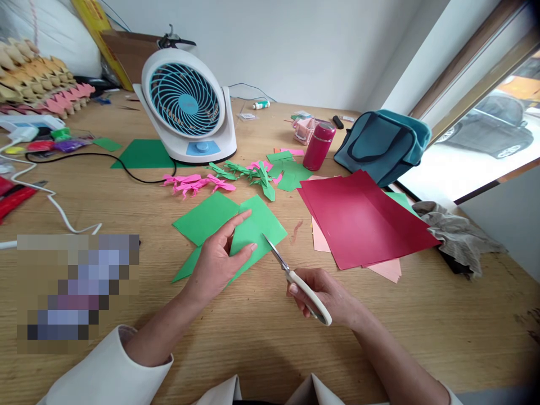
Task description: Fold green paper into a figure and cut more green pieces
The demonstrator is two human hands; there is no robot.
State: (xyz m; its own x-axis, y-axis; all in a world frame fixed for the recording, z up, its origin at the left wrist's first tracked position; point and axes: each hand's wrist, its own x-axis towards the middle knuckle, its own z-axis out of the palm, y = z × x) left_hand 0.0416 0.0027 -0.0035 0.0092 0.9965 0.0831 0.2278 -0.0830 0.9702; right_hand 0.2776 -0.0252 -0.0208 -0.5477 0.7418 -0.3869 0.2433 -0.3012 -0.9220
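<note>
My left hand (213, 256) grips a sheet of green paper (255, 225), with thumb and index finger lying on its face; the other fingers are mostly hidden. More green paper (206, 216) lies beneath and to the left of that hand. White-handled scissors (310, 298) are in my right hand (327, 292), fingers curled round the handles. Their metal blades look closed and point up and left, the tip over the right part of the held sheet. Just beyond the paper lie folded pink paper shapes (198, 183) and folded green paper shapes (264, 179).
A white and blue fan (185, 104) stands at the back. Right of centre are a magenta flask (319, 146), a teal bag (382, 143) and large dark red sheets (365, 222). Cables (54, 197) run along the left side. A blurred-out patch (78, 295) covers the lower left.
</note>
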